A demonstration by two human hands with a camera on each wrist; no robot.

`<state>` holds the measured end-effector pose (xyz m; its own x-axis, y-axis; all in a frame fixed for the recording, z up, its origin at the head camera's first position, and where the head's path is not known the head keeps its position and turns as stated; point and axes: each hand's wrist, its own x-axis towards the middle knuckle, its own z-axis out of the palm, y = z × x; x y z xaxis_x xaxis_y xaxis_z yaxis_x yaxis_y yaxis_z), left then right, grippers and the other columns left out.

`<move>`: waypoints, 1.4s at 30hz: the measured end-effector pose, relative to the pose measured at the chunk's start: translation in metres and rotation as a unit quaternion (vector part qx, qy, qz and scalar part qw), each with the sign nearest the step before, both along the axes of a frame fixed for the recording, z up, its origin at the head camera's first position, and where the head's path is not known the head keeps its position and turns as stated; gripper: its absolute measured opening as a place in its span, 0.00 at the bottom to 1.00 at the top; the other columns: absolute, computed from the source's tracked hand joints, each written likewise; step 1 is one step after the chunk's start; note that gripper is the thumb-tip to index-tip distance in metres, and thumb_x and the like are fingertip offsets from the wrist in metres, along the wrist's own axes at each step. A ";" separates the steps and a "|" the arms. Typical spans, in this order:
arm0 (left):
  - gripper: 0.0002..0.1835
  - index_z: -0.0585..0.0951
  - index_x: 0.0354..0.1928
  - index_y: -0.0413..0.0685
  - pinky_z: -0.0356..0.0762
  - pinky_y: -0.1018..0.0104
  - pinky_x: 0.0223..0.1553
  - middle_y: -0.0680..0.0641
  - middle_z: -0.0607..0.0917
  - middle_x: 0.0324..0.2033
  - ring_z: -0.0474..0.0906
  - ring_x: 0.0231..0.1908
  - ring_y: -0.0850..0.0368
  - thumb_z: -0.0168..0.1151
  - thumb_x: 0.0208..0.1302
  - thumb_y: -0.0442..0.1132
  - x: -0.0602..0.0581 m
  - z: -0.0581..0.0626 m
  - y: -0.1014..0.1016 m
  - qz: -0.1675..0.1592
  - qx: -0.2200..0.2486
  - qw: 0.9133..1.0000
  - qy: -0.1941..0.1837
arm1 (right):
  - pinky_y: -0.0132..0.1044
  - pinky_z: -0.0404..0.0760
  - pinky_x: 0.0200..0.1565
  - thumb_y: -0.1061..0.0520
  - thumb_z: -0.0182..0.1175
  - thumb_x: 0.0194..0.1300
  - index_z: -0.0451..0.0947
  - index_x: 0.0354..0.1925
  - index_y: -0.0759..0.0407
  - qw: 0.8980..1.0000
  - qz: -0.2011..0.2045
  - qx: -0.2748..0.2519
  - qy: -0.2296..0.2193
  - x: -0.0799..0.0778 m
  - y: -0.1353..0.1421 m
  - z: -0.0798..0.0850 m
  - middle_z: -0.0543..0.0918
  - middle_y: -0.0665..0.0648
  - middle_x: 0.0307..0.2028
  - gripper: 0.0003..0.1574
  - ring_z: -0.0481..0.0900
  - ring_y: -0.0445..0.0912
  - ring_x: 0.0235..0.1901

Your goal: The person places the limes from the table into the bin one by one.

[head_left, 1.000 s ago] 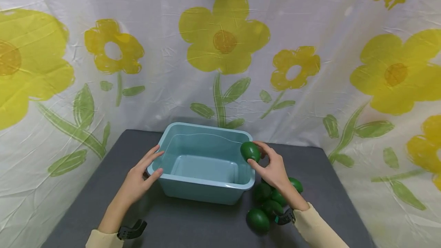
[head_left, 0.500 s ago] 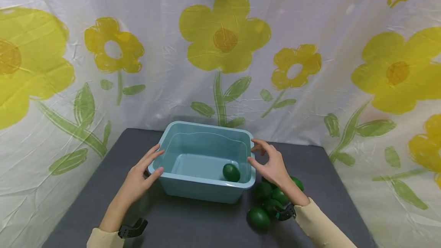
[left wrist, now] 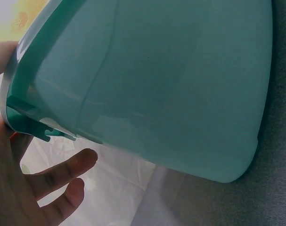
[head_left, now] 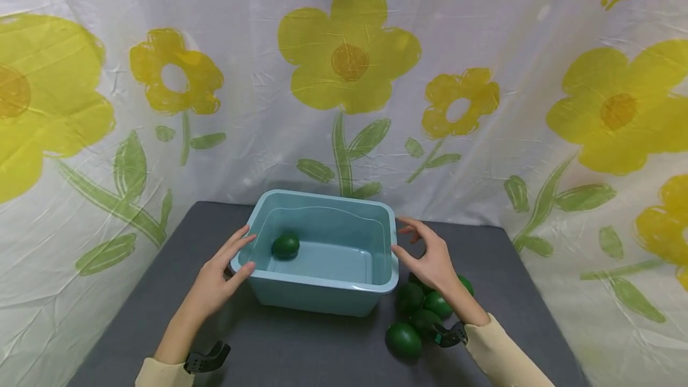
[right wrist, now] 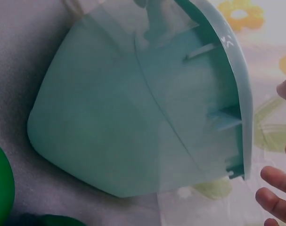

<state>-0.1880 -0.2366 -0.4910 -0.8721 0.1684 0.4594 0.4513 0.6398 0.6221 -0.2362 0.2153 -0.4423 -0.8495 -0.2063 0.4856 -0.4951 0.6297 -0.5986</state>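
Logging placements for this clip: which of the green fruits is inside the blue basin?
The lone green fruit in the basin, nearer the left hand; the other green fruits lie clustered outside on the table.

Head view above; 2 wrist views flank tub (head_left: 312,299).

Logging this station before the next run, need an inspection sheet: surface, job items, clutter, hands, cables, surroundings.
Surface: dark grey tabletop.
Job's things: light blue bin upright, one green egg-shaped item inside towards its left end; a cluster of similar green items outside at right, partly hidden by the forearm, so no full count.
Clutter: nothing seen.
Hands: left hand at the bin's left rim; right hand beside the right rim, holding nothing. Black bands at both wrists.
Cables: nothing seen.
Surroundings: pale cloth backdrop with yellow flowers; visible wrinkles.
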 end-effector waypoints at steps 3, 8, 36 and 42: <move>0.31 0.72 0.78 0.52 0.75 0.67 0.32 0.46 0.63 0.81 0.72 0.32 0.68 0.65 0.76 0.41 0.001 0.000 0.000 -0.002 -0.001 1.000 -0.006 | 0.48 0.76 0.41 0.53 0.73 0.66 0.77 0.69 0.55 1.000 -0.011 -0.001 0.004 0.001 0.006 -0.003 0.87 0.63 0.53 0.36 0.81 0.58 0.46; 0.31 0.72 0.78 0.53 0.74 0.67 0.32 0.47 0.64 0.81 0.71 0.30 0.69 0.65 0.76 0.42 0.002 0.000 0.000 0.001 -0.005 1.000 -0.012 | 0.45 0.74 0.41 0.53 0.73 0.67 0.77 0.70 0.56 0.999 -0.043 -0.004 -0.007 0.003 0.021 -0.005 0.86 0.64 0.54 0.36 0.81 0.58 0.47; 0.32 0.73 0.77 0.51 0.77 0.67 0.33 0.48 0.64 0.81 0.76 0.49 0.62 0.66 0.74 0.39 0.001 -0.003 0.003 0.013 0.000 1.000 -0.005 | 0.70 0.75 0.57 0.37 0.70 0.68 0.69 0.74 0.68 0.975 -0.132 0.106 -0.144 0.015 0.110 -0.073 0.79 0.77 0.63 0.51 0.77 0.73 0.60; 0.31 0.73 0.77 0.51 0.76 0.66 0.34 0.48 0.64 0.81 0.75 0.49 0.64 0.66 0.74 0.40 0.000 -0.003 0.002 0.011 0.000 1.000 0.003 | 0.69 0.71 0.61 0.34 0.72 0.64 0.76 0.69 0.68 0.971 -0.147 0.124 -0.142 0.021 0.110 -0.085 0.83 0.73 0.60 0.50 0.77 0.70 0.59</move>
<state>-0.1879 -0.2342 -0.4936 -0.8733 0.1489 0.4639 0.4400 0.6500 0.6196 -0.2151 0.3253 -0.5270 -0.9817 -0.0150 0.1899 -0.1091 0.8617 -0.4956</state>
